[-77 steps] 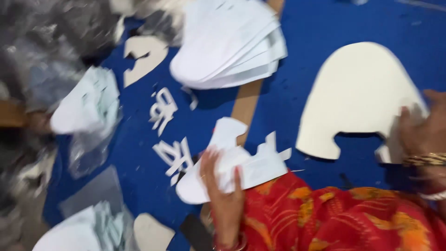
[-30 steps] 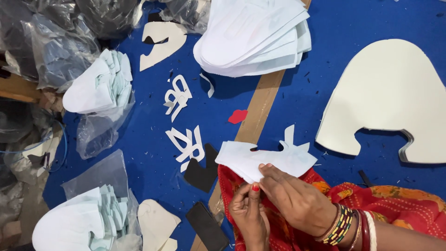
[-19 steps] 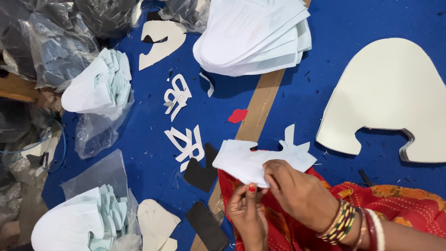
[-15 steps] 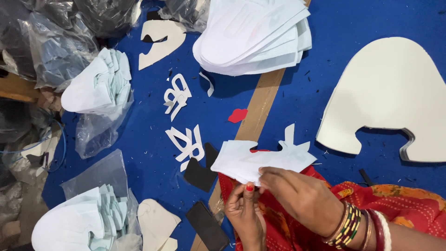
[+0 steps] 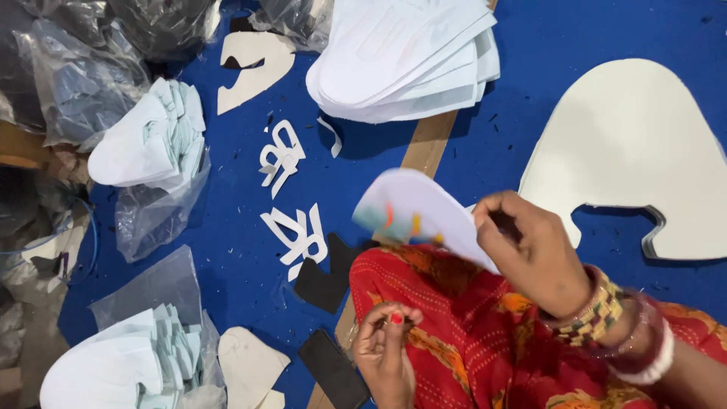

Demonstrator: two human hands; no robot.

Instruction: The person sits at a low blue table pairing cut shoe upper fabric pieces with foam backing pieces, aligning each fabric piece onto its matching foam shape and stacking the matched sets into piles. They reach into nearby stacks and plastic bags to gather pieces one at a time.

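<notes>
My right hand point(image 5: 534, 254) pinches a white cut-out sheet piece point(image 5: 424, 212) and holds it lifted and blurred above my red patterned lap point(image 5: 454, 326). Small coloured marks show on the piece's underside. My left hand point(image 5: 385, 348) rests low on the red cloth with its fingers curled together; whether anything small sits between them I cannot tell. Bangles circle my right wrist.
On the blue mat point(image 5: 235, 250) lie a stack of white shaped sheets point(image 5: 409, 60), a large cream cut-out stack point(image 5: 636, 144), white scrap shapes point(image 5: 291, 231), black pieces point(image 5: 329, 276), and bagged bundles of white pieces point(image 5: 148, 144) point(image 5: 121, 363). Plastic bags point(image 5: 68, 68) crowd the left.
My right hand has raised the white piece off my lap and swung it up and right. My left hand has let go of it and dropped lower on the cloth.
</notes>
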